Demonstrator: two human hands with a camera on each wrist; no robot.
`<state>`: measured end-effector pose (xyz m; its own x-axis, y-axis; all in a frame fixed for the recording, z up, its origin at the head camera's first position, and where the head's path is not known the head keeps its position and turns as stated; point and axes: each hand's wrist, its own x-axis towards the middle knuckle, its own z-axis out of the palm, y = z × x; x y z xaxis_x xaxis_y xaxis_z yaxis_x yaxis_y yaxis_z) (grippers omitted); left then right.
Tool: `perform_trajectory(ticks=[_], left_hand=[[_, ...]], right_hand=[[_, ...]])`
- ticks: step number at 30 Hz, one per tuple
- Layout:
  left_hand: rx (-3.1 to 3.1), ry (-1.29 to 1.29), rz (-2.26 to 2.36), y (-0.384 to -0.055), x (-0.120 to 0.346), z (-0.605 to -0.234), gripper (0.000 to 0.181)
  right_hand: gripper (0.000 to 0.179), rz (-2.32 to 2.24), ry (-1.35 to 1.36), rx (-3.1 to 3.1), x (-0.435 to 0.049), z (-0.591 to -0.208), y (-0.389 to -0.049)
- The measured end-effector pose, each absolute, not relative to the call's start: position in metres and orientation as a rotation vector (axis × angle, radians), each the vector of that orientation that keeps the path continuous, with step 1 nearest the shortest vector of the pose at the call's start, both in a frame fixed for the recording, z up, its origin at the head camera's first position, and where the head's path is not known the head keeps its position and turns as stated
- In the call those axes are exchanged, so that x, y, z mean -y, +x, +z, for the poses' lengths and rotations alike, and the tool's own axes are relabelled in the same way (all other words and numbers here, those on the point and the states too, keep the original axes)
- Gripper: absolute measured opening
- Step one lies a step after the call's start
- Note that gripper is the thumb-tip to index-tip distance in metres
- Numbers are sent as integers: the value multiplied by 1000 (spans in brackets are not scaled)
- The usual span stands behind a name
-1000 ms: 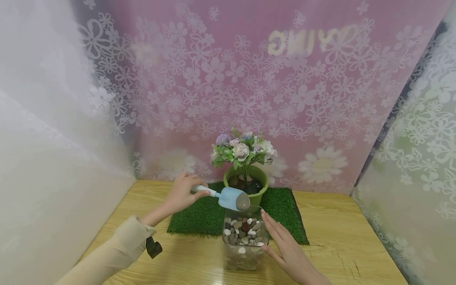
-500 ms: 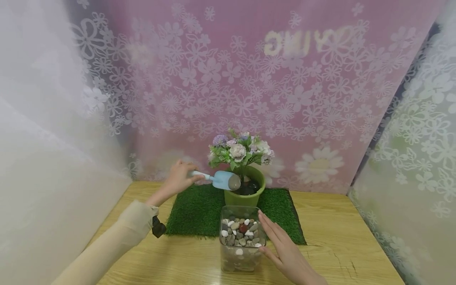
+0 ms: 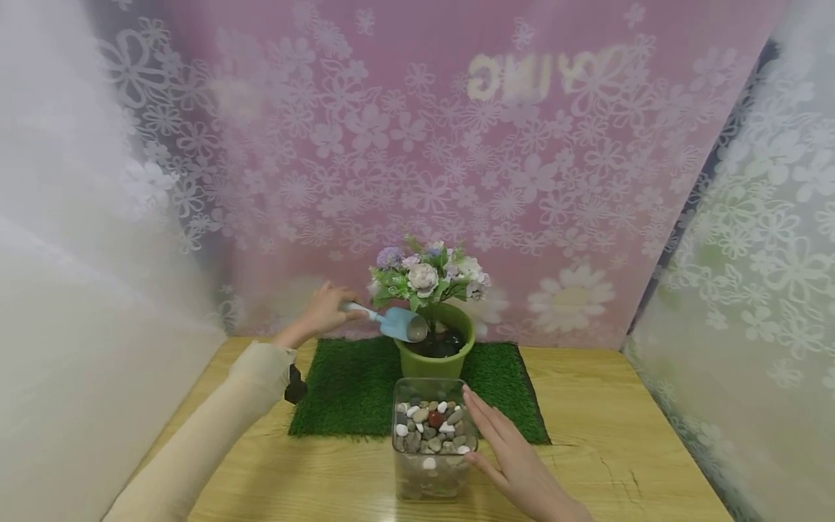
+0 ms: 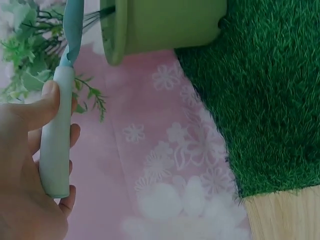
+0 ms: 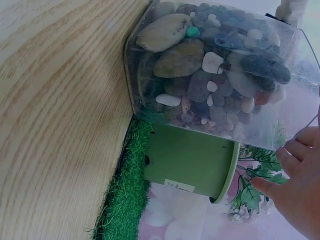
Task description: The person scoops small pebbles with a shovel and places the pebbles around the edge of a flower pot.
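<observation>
In the head view my left hand (image 3: 324,310) grips a small garden trowel (image 3: 394,322) by its pale handle, fingers curled round it as the left wrist view shows. A rounded grey-brown stone (image 3: 417,330) lies at the tip of its light blue blade, over the left rim of a green flowerpot (image 3: 427,366). The blade tilts down toward the dark stones (image 3: 450,344) inside the pot. My right hand (image 3: 515,464), fingers extended, touches the right side of a clear plastic container (image 3: 433,471) filled with pebbles (image 5: 200,80), at its upper edge.
Artificial flowers (image 3: 424,279) rise from the pot, their leaves close above the trowel. Beneath the pot lies a green turf mat (image 3: 352,391) on a wooden table (image 3: 587,406). A pink floral curtain (image 3: 417,159) hangs behind, with pale sheets at both sides.
My left hand has carried the trowel and stone back from above the container to the flowerpot's left rim, tipping the blade downward. My right hand has stayed by the container. The head view shifted slightly.
</observation>
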<state>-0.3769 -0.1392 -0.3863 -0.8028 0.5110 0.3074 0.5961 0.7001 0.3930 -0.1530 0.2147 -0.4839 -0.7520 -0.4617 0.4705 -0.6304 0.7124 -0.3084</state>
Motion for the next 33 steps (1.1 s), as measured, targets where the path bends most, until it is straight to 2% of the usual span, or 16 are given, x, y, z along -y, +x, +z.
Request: perform_trajectory(ticks=[16, 33], left_hand=[[2785, -902, -574, -396, 134, -375, 26], [2677, -948, -62, -407, 112, -358, 32]], right_hand=[[78, 641, 899, 2505, -214, -485, -154], [80, 642, 879, 2515, -215, -484, -154]])
